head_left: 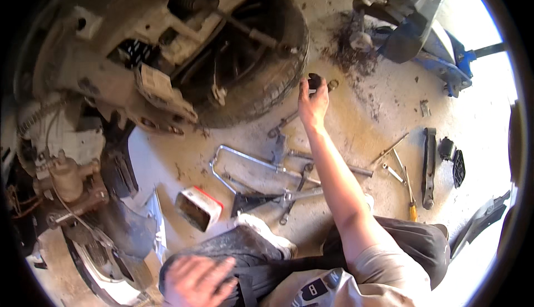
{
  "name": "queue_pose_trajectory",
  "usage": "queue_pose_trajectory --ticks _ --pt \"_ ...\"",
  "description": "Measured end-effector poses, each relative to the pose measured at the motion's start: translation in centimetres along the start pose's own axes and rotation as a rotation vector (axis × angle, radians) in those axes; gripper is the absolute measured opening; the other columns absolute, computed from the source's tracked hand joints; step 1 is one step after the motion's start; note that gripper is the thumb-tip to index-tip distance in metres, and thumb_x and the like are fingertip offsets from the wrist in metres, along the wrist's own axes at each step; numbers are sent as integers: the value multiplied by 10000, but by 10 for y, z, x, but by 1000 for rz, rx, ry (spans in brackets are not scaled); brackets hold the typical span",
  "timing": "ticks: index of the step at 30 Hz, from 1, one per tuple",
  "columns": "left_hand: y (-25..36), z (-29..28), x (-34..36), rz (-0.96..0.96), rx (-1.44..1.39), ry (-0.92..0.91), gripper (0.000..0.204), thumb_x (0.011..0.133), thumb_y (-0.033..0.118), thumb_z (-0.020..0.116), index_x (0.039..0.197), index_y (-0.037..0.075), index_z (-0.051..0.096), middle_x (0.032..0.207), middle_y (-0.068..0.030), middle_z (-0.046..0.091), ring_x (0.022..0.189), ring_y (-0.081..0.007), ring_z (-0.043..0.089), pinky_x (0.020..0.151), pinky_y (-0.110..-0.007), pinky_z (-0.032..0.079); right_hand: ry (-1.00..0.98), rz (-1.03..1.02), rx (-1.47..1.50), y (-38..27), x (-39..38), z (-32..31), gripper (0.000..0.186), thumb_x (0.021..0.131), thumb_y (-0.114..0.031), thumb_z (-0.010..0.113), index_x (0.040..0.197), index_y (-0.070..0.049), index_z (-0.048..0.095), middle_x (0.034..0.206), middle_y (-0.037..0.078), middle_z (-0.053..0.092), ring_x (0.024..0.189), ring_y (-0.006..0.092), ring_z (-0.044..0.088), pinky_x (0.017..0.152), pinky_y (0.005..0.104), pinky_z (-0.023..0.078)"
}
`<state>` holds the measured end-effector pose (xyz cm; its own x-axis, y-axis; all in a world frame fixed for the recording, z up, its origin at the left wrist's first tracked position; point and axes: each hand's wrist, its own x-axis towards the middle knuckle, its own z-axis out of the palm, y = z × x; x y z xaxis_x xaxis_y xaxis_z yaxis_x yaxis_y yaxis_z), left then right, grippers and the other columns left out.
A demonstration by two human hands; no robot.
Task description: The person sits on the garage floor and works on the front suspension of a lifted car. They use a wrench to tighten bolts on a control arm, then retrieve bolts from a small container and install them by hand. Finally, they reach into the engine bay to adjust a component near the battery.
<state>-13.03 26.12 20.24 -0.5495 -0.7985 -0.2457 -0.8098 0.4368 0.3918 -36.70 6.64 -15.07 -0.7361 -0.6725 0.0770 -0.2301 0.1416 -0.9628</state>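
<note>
Reaching forward beside a large tyre [261, 92], my right hand [313, 105] is closed around a small dark rounded piece [315, 81], whose kind I cannot make out. Just past those fingers, a ring-shaped metal end [333, 85] shows on the floor. My left hand [199, 282] lies over my bent knee, fingers stretched and slightly blurred, with nothing visible in it. Between my feet and the tyre are a bent chrome bar [253, 158], a dark metal rod [356, 169] and several wrenches, including a combination wrench [303, 194].
Rusty vehicle underbody parts [105, 79] hang at upper left. An open box [199, 209] stands left of my shoe. To the right lie a yellow-handled screwdriver [413, 211], a dark metal bar [429, 168] and a black pedal-like part [459, 169]. A blue jack [459, 67] stands at upper right.
</note>
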Motion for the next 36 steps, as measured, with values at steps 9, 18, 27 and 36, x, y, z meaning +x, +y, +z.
queue_pose_trajectory --ticks 9,18,27,36 --pt "-120 19 33 -345 -326 17 291 857 176 683 1108 32 660 932 -99 687 832 -216 653 746 -337 515 -581 -151 -429 66 -44 -5 287 847 -303 650 994 -58 619 874 185 672 840 385 648 730 460 519" --pt "-229 134 27 -478 -369 -47 360 870 278 669 1146 49 645 962 -151 690 902 -257 662 811 -354 511 -307 -305 -379 13 -37 -3 335 865 -240 645 1125 -39 580 1042 169 620 972 357 612 818 415 504" --pt "-238 130 52 -351 24 -74 442 874 312 620 1220 42 566 1197 -184 575 1077 -370 574 900 -423 487 -97 -189 -277 -1 33 15 567 910 -369 599 1271 47 463 1185 270 539 1140 423 504 952 456 427" --pt "-269 195 114 -273 -188 -125 435 916 323 594 1229 24 549 1157 -196 597 1078 -327 585 929 -408 466 -297 -25 -160 44 31 17 542 991 -372 464 1379 3 415 1323 262 502 1247 404 461 1043 426 367"
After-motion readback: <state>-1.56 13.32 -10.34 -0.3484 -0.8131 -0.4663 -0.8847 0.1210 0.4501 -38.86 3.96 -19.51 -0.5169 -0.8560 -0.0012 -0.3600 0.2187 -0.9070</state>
